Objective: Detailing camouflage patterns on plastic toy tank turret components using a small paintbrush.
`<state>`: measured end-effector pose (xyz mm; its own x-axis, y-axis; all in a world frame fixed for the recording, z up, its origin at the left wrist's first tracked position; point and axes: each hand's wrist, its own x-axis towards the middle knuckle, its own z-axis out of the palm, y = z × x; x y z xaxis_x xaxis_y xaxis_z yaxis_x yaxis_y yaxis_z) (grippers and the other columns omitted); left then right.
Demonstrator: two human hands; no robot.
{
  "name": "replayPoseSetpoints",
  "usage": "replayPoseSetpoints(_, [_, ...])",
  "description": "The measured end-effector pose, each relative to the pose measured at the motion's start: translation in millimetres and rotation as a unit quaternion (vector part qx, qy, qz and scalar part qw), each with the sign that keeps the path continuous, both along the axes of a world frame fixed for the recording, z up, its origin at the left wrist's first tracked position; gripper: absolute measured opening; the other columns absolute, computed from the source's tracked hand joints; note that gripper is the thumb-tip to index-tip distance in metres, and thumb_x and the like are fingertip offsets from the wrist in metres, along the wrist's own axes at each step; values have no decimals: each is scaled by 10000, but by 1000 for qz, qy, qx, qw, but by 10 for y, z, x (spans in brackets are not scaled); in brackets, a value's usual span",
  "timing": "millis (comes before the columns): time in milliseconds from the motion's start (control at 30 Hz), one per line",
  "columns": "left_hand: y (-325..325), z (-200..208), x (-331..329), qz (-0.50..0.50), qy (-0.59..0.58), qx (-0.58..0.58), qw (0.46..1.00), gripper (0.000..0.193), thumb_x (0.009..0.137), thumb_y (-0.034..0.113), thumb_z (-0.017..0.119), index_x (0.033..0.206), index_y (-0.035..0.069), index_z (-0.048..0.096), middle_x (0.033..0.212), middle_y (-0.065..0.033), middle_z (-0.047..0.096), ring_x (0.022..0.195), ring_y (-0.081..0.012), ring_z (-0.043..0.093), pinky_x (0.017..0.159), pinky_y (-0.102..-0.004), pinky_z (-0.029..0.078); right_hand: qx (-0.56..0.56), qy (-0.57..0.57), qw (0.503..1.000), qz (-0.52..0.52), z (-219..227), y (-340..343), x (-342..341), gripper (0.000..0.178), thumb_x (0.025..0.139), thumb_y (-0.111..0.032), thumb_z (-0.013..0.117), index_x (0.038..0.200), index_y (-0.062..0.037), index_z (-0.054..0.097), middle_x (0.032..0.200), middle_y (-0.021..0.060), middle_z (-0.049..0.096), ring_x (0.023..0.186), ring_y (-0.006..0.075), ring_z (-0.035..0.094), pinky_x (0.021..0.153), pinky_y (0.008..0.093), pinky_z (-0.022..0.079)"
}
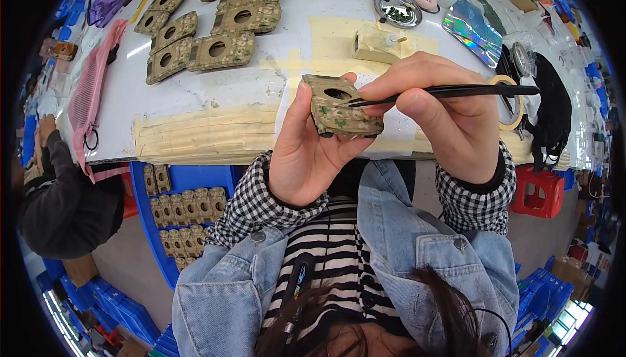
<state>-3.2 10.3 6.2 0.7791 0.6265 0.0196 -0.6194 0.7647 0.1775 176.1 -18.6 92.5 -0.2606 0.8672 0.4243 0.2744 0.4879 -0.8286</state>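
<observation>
My left hand (301,155) holds a camouflage-patterned model vehicle hull (339,117) tilted above the table's near edge. A round dark opening shows in its top. In my right hand (450,112) is a pair of black tweezers (476,91), pinched between thumb and fingers. The tips of the tweezers meet the hull's upper surface just below the round opening; whether they grip a small part there is too fine to tell. Beyond my hands, at the left of the table, several matching hulls (222,50) lie in a group.
A round metal dish (398,9) with small dark green parts stands at the far right, near a small tape-covered block (378,43). A tape roll (512,112) lies right. Below left, a blue tray (147,217) holds more hulls. Another person's dark sleeve (72,194) is at left.
</observation>
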Motion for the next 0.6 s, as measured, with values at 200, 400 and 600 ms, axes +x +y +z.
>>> replayPoseSetpoints(200, [-5,11,1,1,14,-5,1000,559,986,459,249,1348,44,344,1245,-160,516,1142,-251,540,931,-351,513,5,-5,1000,-2,-10,-1,3,249,928,-156,519,946,64,634,840,142,629,767,189,618,709,280,484])
replayPoseSetpoints(400, [-10,24,2,1,-2,-10,1000,564,985,464,248,1351,44,337,1254,-162,508,1155,-253,529,942,-356,504,10,-11,1000,-2,-16,3,1,249,926,-158,523,939,62,640,844,142,632,764,188,617,707,280,484])
replayPoseSetpoints(600, [-4,-6,-8,-1,5,-3,1000,560,987,456,244,1347,38,338,1248,-167,509,1152,-257,531,931,-351,516,-2,8,1000,-3,-13,-3,-15,243,924,-151,525,939,62,640,848,141,633,764,188,617,708,280,485])
